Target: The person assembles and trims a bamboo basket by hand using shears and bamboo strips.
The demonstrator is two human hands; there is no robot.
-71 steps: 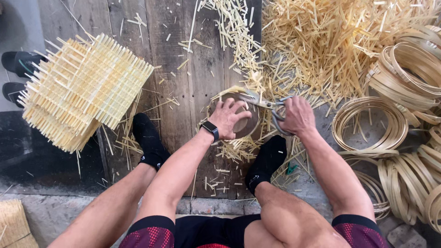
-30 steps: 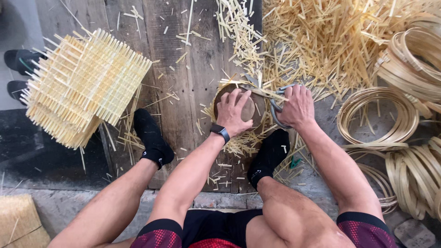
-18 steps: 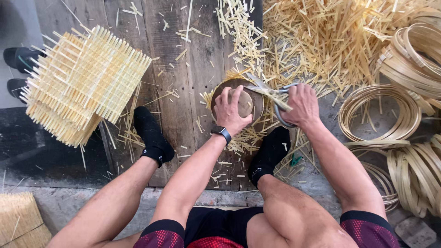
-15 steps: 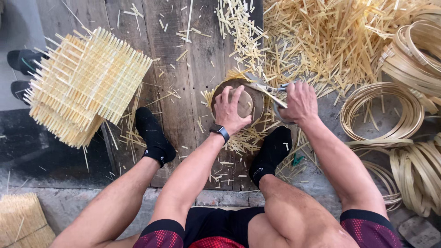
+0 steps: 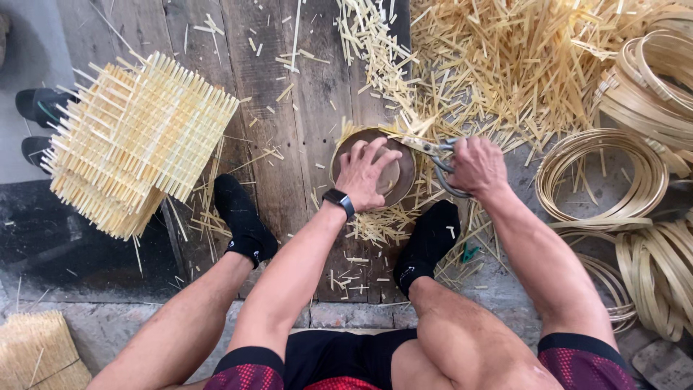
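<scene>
Bamboo lattice mats (image 5: pixel 133 141) lie stacked at far left on the plank floor (image 5: pixel 274 79). Near centre, the left hand (image 5: pixel 366 173) presses spread fingers flat on a round brown disc (image 5: pixel 401 170). Just beside it, the right hand (image 5: pixel 476 165) grips metal shears (image 5: pixel 435 153), fingers wrapped through the handles. Bamboo hoops (image 5: pixel 603 170) rest right.

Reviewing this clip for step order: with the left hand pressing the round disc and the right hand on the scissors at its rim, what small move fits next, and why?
Probably close the scissors on the strip ends jutting past the round disc. The left hand pins it flat, the right hand grips the handles, and the blades sit at the upper-right rim.
</scene>
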